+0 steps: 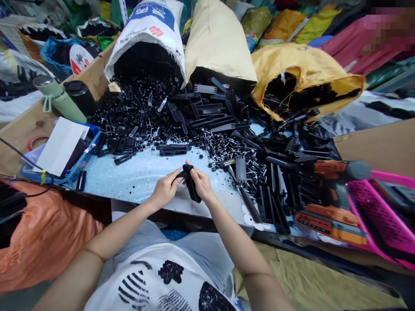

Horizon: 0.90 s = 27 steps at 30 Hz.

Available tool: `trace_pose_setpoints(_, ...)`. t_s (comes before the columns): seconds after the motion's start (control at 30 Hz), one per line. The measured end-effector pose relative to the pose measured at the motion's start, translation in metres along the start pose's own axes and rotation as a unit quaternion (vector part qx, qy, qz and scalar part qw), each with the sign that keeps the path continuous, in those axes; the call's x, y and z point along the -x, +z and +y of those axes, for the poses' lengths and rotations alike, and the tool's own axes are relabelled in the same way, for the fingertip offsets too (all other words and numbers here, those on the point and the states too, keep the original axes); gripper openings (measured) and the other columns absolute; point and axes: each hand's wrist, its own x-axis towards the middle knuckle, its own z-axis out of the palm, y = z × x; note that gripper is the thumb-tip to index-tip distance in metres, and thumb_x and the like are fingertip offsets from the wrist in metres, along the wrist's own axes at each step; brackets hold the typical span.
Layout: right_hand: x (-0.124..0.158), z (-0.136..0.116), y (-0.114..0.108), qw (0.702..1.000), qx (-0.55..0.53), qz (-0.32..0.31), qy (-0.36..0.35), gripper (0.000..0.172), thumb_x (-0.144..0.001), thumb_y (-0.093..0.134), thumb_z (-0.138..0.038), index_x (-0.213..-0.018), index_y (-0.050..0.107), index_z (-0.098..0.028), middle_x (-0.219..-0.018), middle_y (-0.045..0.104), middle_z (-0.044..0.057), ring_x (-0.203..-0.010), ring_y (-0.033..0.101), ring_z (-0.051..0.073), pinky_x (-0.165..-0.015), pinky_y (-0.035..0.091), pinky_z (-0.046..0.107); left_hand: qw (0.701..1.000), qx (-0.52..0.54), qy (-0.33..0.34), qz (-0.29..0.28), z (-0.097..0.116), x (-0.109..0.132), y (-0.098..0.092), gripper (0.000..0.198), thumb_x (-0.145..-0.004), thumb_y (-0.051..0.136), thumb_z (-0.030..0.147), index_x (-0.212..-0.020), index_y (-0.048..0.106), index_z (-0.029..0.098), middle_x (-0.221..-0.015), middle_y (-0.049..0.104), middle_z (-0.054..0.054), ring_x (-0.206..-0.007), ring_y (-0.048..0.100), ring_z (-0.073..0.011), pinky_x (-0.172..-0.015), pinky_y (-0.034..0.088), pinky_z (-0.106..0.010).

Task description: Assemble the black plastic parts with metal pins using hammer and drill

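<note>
Near the table's front edge, both hands meet on a dark folded plastic piece (193, 186). My right hand (201, 183) is wrapped round its upper part, thumb on top. The fingers of my left hand (166, 188) pinch the piece's left end. Just beyond the hands lies a stack of black parts (174, 149) on the light blue table surface (129, 172). A heap of small screws (217, 149) spreads to the right of it, with a hammer (248, 201) lying beside the screws.
Black parts (139, 108) are piled along the back below a white sack (175, 26), a beige sack (220, 39) and a yellow sack (311, 65). An orange cordless drill (327, 169) and pink basket (385, 216) stand right; a blue basket (92, 144) and green bottle (63, 101) left.
</note>
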Motion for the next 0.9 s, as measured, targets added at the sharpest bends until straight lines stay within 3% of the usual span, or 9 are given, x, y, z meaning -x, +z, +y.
trace_pose_setpoints(0.1, 0.003, -0.002, -0.007, 0.994, 0.074, -0.051, -0.064, 0.054, -0.088, 0.044, -0.051, -0.133, 0.047, -0.021, -0.085, 0.06, 0.003, -0.057, 0.056, 0.009, -0.053, 0.054, 0.026, 0.999, -0.013, 0.032, 0.034, 0.002, 0.003, 0.003, 0.037, -0.094, 0.041, 0.03, -0.124, 0.055, 0.015, -0.094, 0.062, -0.009, -0.087, 0.06, -0.0167, -0.079, 0.049, -0.03)
trace_pose_setpoints(0.23, 0.008, -0.006, -0.014, 0.959, 0.215, -0.078, -0.167, 0.048, -0.088, 0.05, -0.043, -0.132, 0.048, -0.024, -0.098, 0.057, 0.006, -0.061, 0.054, 0.008, -0.058, 0.052, 0.024, 0.998, -0.026, 0.042, 0.047, 0.005, 0.005, 0.008, 0.034, -0.094, 0.041, 0.029, -0.121, 0.057, 0.016, -0.09, 0.059, -0.007, -0.081, 0.059, -0.0146, -0.075, 0.048, -0.027)
trace_pose_setpoints(0.43, 0.023, 0.009, 0.005, 0.966, 0.182, 0.055, -0.174, 0.047, -0.093, 0.038, -0.042, -0.137, 0.042, -0.025, -0.089, 0.056, 0.004, -0.057, 0.052, 0.008, -0.057, 0.051, 0.025, 0.983, 0.031, 0.005, 0.183, 0.013, -0.003, 0.018, 0.034, -0.095, 0.038, 0.034, -0.109, 0.062, 0.015, -0.089, 0.058, -0.007, -0.083, 0.058, -0.0148, -0.077, 0.047, -0.028)
trace_pose_setpoints(0.5, 0.025, 0.009, 0.003, 0.956, 0.2, 0.074, -0.202, 0.047, -0.092, 0.041, -0.042, -0.136, 0.044, -0.024, -0.091, 0.057, 0.005, -0.064, 0.055, 0.011, -0.063, 0.052, 0.028, 0.982, 0.133, -0.034, 0.133, 0.011, -0.005, 0.015, 0.038, -0.094, 0.038, 0.041, -0.114, 0.059, 0.016, -0.091, 0.058, -0.007, -0.072, 0.057, -0.0127, -0.068, 0.048, -0.027)
trace_pose_setpoints(0.57, 0.025, 0.001, -0.006, 0.934, 0.245, 0.06, -0.254, 0.047, -0.09, 0.047, -0.042, -0.133, 0.048, -0.022, -0.095, 0.058, 0.007, -0.079, 0.057, 0.016, -0.073, 0.051, 0.032, 0.955, 0.279, -0.095, 0.012, 0.007, -0.007, 0.005, 0.044, -0.092, 0.04, 0.048, -0.115, 0.056, 0.015, -0.089, 0.06, -0.007, -0.063, 0.057, -0.0111, -0.061, 0.047, -0.026)
trace_pose_setpoints(0.67, 0.023, -0.016, -0.024, 0.907, 0.291, 0.0, -0.305, 0.048, -0.089, 0.048, -0.043, -0.131, 0.05, -0.019, -0.101, 0.06, 0.01, -0.09, 0.057, 0.019, -0.081, 0.048, 0.034, 0.858, 0.443, -0.182, -0.187, 0.002, -0.007, -0.013, 0.046, -0.083, 0.056, 0.051, -0.107, 0.056, 0.011, -0.079, 0.065, -0.008, -0.07, 0.063, -0.0151, -0.067, 0.048, -0.026)
trace_pose_setpoints(0.73, 0.023, -0.024, -0.031, 0.899, 0.3, -0.04, -0.316, 0.048, -0.09, 0.047, -0.043, -0.131, 0.05, -0.019, -0.102, 0.06, 0.01, -0.09, 0.057, 0.018, -0.08, 0.047, 0.032, 0.804, 0.479, -0.219, -0.275, 0.0, -0.006, -0.022, 0.05, -0.073, 0.069, 0.049, -0.103, 0.056, 0.011, -0.074, 0.067, -0.008, -0.073, 0.065, -0.0168, -0.07, 0.048, -0.027)
trace_pose_setpoints(0.8, 0.024, -0.026, -0.032, 0.895, 0.305, -0.058, -0.32, 0.047, -0.09, 0.047, -0.043, -0.131, 0.05, -0.019, -0.103, 0.06, 0.01, -0.091, 0.057, 0.018, -0.08, 0.047, 0.032, 0.782, 0.482, -0.25, -0.305, 0.001, -0.005, -0.024, 0.056, -0.067, 0.074, 0.051, -0.101, 0.054, 0.012, -0.068, 0.067, -0.006, -0.063, 0.064, -0.0152, -0.066, 0.048, -0.026)
trace_pose_setpoints(0.9, 0.026, -0.023, -0.031, 0.9, 0.302, -0.05, -0.311, 0.049, -0.09, 0.047, -0.044, -0.132, 0.049, -0.018, -0.101, 0.061, 0.01, -0.09, 0.057, 0.018, -0.08, 0.047, 0.031, 0.793, 0.444, -0.292, -0.298, 0.004, -0.005, -0.023, 0.058, -0.064, 0.073, 0.057, -0.096, 0.052, 0.013, -0.058, 0.063, -0.001, -0.045, 0.058, -0.011, -0.048, 0.042, -0.019)
